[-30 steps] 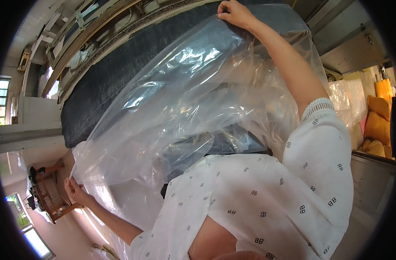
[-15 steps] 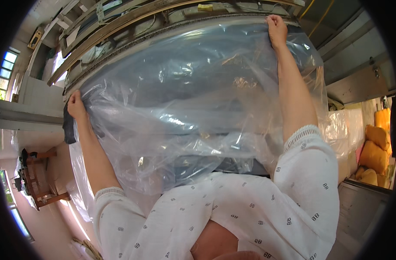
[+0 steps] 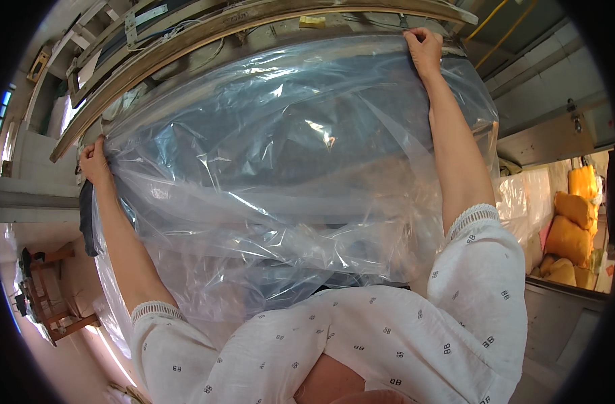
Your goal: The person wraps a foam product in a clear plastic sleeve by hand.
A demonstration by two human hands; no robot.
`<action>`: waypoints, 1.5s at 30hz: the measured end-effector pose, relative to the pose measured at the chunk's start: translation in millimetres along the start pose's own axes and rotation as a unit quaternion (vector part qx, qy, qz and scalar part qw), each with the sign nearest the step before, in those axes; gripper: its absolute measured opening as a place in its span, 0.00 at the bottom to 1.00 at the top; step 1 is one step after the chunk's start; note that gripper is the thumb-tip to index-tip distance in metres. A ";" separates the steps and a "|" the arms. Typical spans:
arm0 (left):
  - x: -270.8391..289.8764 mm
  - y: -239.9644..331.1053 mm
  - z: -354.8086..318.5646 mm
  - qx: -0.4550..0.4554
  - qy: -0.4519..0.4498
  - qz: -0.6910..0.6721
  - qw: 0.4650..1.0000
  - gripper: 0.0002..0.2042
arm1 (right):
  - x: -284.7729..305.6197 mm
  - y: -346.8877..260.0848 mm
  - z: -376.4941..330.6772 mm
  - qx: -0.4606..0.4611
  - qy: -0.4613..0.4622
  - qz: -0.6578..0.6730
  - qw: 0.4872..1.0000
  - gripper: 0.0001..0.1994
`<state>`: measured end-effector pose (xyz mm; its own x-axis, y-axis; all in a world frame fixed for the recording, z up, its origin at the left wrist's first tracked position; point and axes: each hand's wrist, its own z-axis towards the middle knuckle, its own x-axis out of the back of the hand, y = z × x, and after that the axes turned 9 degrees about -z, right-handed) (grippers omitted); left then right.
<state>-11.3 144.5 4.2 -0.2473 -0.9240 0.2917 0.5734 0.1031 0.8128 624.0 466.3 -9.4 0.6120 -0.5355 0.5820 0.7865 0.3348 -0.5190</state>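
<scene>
A large sheet of clear plastic film (image 3: pixel 267 161) is spread wide in front of me, wrinkled and shiny. Its far edge runs along a long wooden bar (image 3: pixel 206 42). At the far left, my left hand (image 3: pixel 96 161) pinches the film's corner, closed, with dark cloth (image 3: pixel 87 219) hanging just below it. My right hand (image 3: pixel 425 50) is closed in a pinch on the film's far right edge, beside the bar. Both arms are stretched out over the sheet. Something dark and flat shows through the film, but its kind is unclear.
Beyond the bar lies a machine frame with metal brackets (image 3: pixel 131 28) and a small yellow block (image 3: pixel 312 22). A wooden stool (image 3: pixel 58 296) stands on the floor at left. Stacked yellow bundles (image 3: pixel 571 229) are at right, near a metal panel (image 3: pixel 550 138).
My left hand has moved a little outward and down in view, still gripping the film. My right hand has shifted slightly left. The film is pulled farther over the frame's edge.
</scene>
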 end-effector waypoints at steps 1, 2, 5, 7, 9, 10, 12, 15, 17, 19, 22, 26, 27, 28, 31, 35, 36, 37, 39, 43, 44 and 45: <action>2.3 -2.5 1.4 -0.021 0.027 0.070 0.997 0.13 | -0.7 -1.0 0.5 0.009 0.027 -0.042 0.999 0.16; 5.1 -5.1 2.3 -0.041 0.054 0.140 0.988 0.14 | -1.6 -2.0 0.3 0.011 0.026 -0.042 0.999 0.16; 1.6 -6.9 5.5 0.059 -0.003 0.100 0.993 0.14 | -1.2 5.4 3.8 -0.027 0.037 -0.051 0.998 0.20; 12.6 -9.9 5.7 0.114 -0.006 -0.043 0.993 0.13 | -4.0 6.5 4.3 -0.064 0.041 -0.033 0.997 0.21; 20.4 -13.8 7.8 0.171 -0.008 -0.184 0.968 0.13 | -3.2 7.4 6.8 -0.066 0.040 -0.006 0.997 0.21; 23.8 -15.5 10.3 0.174 -0.021 -0.186 0.967 0.13 | -1.7 7.5 7.3 -0.068 0.042 0.023 0.997 0.20; 25.9 -18.6 11.8 0.172 -0.033 -0.201 0.964 0.14 | 3.3 4.9 7.9 -0.071 0.030 0.025 0.997 0.20; 27.0 -28.4 16.4 0.192 -0.029 -0.232 0.953 0.14 | 3.7 6.1 8.3 -0.070 0.025 0.035 0.997 0.19; 38.5 -48.6 27.5 0.177 -0.040 -0.223 0.958 0.14 | -0.4 4.5 8.9 -0.070 0.023 0.050 0.996 0.19; 38.2 -54.7 31.8 0.181 -0.046 -0.221 0.957 0.13 | -0.6 10.8 11.9 -0.060 0.028 0.042 0.997 0.19; 38.3 -56.3 32.1 0.161 -0.047 -0.223 0.960 0.13 | -1.8 14.4 12.5 -0.035 0.046 0.028 0.998 0.19; 30.8 -35.9 12.5 0.086 -0.082 -0.030 0.992 0.15 | -6.5 1.8 9.5 0.024 0.130 -0.011 0.991 0.15; 26.1 -25.4 7.1 0.080 -0.088 -0.035 0.992 0.15 | 5.5 -13.9 0.8 0.036 0.148 0.003 0.988 0.14; 31.5 -14.6 3.1 -0.018 -0.146 0.053 0.988 0.15 | 13.0 -24.5 -6.6 0.034 0.155 0.005 0.987 0.14; 87.8 26.2 10.2 -0.015 -0.145 0.044 0.988 0.13 | 32.6 -54.3 -36.3 0.076 0.152 0.067 0.983 0.13; 196.2 66.8 2.3 0.110 -0.107 -0.193 0.969 0.14 | 60.4 -86.2 -92.8 -0.259 -0.065 0.426 0.864 0.18; 225.0 75.5 -6.9 0.127 -0.088 -0.194 0.969 0.15 | 65.8 -93.6 -100.3 -0.247 -0.105 0.464 0.845 0.21; 243.4 88.5 -21.1 0.128 -0.026 -0.170 0.977 0.16 | 71.8 -99.7 -106.2 -0.255 -0.098 0.471 0.839 0.21; 277.2 110.8 -58.1 0.065 0.034 -0.119 0.990 0.17 | 87.5 -109.1 -111.4 -0.199 -0.327 0.370 0.847 0.27; 362.4 130.5 -105.8 0.012 0.076 -0.100 0.992 0.17 | 105.8 -140.3 -129.5 -0.137 -0.417 0.343 0.830 0.22; 382.9 130.1 -113.0 0.086 0.080 -0.109 0.987 0.17 | 115.9 -152.4 -135.2 -0.116 -0.403 0.335 0.844 0.12; 402.1 130.9 -119.5 0.157 0.085 -0.116 0.977 0.16 | 120.9 -155.3 -141.0 -0.119 -0.403 0.342 0.841 0.12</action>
<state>57.6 -257.5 167.6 -0.1939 -0.9809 0.0141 0.2416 -0.0338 0.9698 564.1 240.3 53.2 0.8472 0.4500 0.2824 0.2485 0.1342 -0.9593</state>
